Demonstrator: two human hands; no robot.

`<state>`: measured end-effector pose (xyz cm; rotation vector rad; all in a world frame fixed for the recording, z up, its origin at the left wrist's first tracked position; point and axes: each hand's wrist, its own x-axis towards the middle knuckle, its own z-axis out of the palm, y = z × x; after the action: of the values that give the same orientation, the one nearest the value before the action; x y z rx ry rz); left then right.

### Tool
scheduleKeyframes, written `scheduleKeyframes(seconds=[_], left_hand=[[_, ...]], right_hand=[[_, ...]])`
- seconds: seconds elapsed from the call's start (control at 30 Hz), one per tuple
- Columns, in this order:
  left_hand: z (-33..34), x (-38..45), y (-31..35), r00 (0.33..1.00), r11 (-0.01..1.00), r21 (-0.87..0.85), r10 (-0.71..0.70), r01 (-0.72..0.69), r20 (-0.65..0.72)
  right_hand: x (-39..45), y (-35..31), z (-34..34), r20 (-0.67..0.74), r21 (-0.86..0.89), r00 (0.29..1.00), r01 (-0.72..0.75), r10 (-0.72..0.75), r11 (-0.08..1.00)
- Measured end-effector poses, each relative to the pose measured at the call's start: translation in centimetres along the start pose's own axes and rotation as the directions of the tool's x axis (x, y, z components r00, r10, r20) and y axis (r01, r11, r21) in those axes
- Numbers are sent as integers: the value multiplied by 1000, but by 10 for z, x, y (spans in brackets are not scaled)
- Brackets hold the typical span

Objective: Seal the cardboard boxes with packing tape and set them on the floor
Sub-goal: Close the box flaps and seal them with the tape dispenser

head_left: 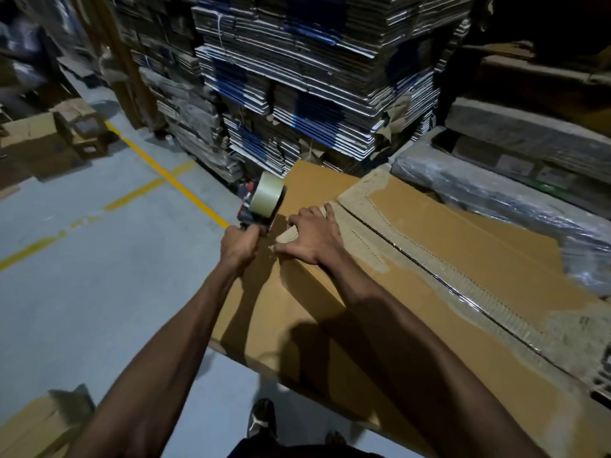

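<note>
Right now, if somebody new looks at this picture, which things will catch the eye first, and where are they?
First the two bare arms in the middle: the left hand grips a tape dispenser at the end of a long cardboard box, and the right hand lies spread on the box's top edge. Behind stands a tall stack of flattened cartons, and yellow lines cross the grey floor at left.

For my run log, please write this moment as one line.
step: taping box end | left hand: grips tape dispenser | right hand: presses on cardboard box | top seam: taped
</note>
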<state>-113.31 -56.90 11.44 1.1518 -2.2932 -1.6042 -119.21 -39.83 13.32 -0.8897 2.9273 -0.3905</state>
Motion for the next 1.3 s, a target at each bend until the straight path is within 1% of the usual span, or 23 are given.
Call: scheduleKeyframes(seconds=[0.17,0.27,0.37,0.43,0.47,0.5,0.53,0.57,0.6,0.63,0.67,0.73,0.8,0.87,0.9,1.0,1.03,1.1,1.23,1.27,1.3], left_hand=[[-21,-8,63,985,981,-172,111,-88,132],[-27,-8,90,959,967,-251,113,-47,259],[-25,5,107,900,956,-294,119,10,419],[-20,16,112,862,950,-308,113,52,494],[-17,20,115,848,945,-319,106,78,520],[-14,22,119,829,935,-335,96,114,551],[-10,24,123,801,922,-354,89,160,592],[-6,26,127,766,901,-378,87,212,637],[-2,27,131,734,876,-406,93,261,673],[2,28,136,703,850,-430,104,305,704],[6,31,140,676,831,-445,118,334,727],[17,35,148,628,811,-446,130,377,767],[27,40,153,592,806,-435,133,401,795],[35,43,157,551,812,-416,144,409,822],[38,43,158,530,813,-405,144,417,835],[43,40,164,484,822,-367,131,434,865],[45,41,167,475,828,-358,129,432,870],[49,41,172,469,837,-345,123,425,875],[56,34,178,454,848,-325,115,418,884],[58,31,179,456,853,-320,111,412,883],[59,26,180,457,860,-312,106,403,883]], right_hand=[[6,-1,-3,11,-12,999,-37,37,999],[17,2,-4,-12,8,995,-103,104,995],[30,8,-9,-10,27,984,-177,177,984],[37,10,-13,-15,31,977,-211,211,977],[38,11,-16,-15,70,974,-225,226,972],[38,13,-20,-25,181,970,-234,242,955],[38,16,-24,-49,356,965,-225,259,907],[39,20,-28,-94,544,955,-189,283,818],[41,24,-34,-163,682,936,-122,313,721],[46,31,-40,-240,747,904,-61,353,662],[51,36,-49,-292,771,870,-32,398,636],[64,49,-67,-319,787,829,-37,458,615],[77,55,-86,-334,792,820,-22,464,610],[88,60,-96,-352,815,813,21,465,579],[92,62,-99,-353,825,797,18,491,564],[91,79,-97,-380,854,678,-3,629,520],[86,86,-95,-378,865,651,-6,658,502],[71,95,-91,-366,884,635,9,680,467],[45,100,-86,-359,906,645,65,675,419],[40,100,-86,-338,920,638,70,692,385],[34,101,-84,-300,942,626,77,719,327]])
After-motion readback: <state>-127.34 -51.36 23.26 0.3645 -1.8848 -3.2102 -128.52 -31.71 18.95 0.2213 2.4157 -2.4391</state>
